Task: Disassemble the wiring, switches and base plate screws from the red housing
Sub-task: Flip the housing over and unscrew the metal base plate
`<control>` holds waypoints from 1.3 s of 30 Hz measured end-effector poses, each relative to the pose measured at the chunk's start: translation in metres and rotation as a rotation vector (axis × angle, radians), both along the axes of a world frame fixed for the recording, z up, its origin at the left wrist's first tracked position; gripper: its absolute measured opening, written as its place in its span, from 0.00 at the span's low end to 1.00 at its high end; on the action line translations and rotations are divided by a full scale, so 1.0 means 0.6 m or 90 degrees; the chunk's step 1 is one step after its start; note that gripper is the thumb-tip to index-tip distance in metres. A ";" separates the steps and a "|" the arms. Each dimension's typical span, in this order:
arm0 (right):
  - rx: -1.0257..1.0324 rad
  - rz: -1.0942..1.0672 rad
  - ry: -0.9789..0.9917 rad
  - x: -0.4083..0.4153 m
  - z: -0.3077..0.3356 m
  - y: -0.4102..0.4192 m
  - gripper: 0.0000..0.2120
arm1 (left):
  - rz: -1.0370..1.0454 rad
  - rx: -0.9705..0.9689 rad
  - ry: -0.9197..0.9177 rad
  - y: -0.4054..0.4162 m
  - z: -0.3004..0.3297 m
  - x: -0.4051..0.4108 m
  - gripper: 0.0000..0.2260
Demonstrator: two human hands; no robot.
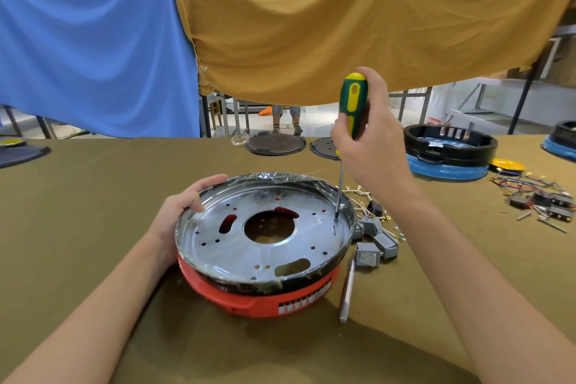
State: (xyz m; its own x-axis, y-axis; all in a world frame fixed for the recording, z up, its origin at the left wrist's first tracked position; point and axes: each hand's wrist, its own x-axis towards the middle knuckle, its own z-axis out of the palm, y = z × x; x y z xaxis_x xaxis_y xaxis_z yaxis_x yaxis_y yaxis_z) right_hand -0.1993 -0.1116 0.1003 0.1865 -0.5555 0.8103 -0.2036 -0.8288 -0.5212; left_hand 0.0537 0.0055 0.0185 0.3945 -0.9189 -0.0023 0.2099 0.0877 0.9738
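Note:
The red housing sits on the table in front of me, topped by a shiny metal base plate with several holes and a plastic-wrapped rim. My left hand grips the plate's left rim, thumb over the edge. My right hand grips a green and yellow screwdriver held upright, its tip down on the plate's right side near the rim. Grey switches with white wiring lie on the table just right of the housing.
A slim metal tool lies right of the housing. Farther right sit a pile of wires and switches, a black and blue housing and dark round plates. Blue and mustard cloths hang behind the table.

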 end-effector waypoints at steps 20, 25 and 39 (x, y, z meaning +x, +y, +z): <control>0.019 0.006 -0.031 0.001 -0.008 -0.006 0.30 | 0.003 -0.011 -0.003 -0.006 -0.006 0.010 0.29; -0.029 -0.082 -0.020 -0.010 -0.004 -0.013 0.30 | 0.003 -0.013 -0.005 -0.005 -0.007 0.010 0.29; -0.040 -0.055 0.001 -0.001 -0.002 -0.003 0.24 | -0.001 -0.007 -0.011 -0.004 -0.006 0.007 0.30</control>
State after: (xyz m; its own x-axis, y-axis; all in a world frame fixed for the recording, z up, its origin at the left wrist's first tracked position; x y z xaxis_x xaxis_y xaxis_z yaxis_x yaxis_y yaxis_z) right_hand -0.1998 -0.1133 0.0990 0.1422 -0.5180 0.8435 -0.2760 -0.8391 -0.4688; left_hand 0.0581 0.0033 0.0151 0.3930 -0.9194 0.0148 0.1937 0.0985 0.9761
